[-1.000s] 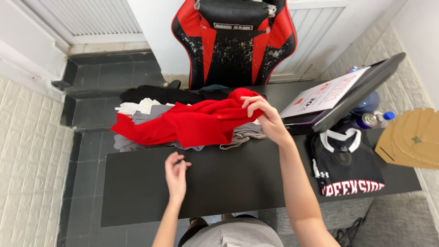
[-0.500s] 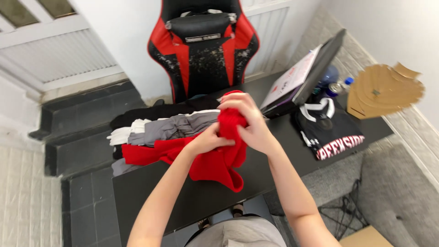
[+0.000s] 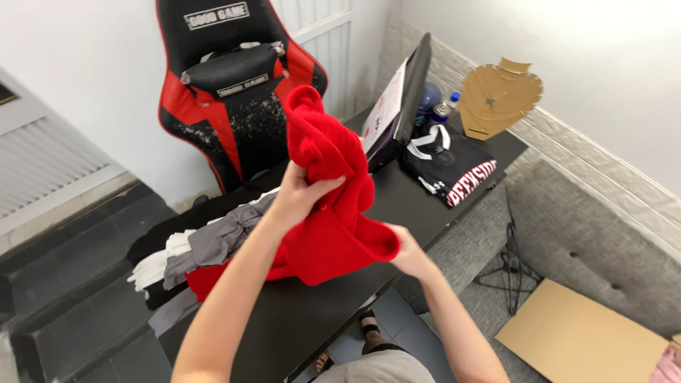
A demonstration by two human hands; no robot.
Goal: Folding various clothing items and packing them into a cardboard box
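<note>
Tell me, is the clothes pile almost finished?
Not nearly. One black printed shirt already lies flat beside the tilted display board. Right now the left hand grips the red garment up high, and the right hand holds its lower edge above the black table. A heap of grey, white and black clothes waits untouched.

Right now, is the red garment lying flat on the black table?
No, both the left hand and right hand hold the red garment bunched up above the black table.
</note>
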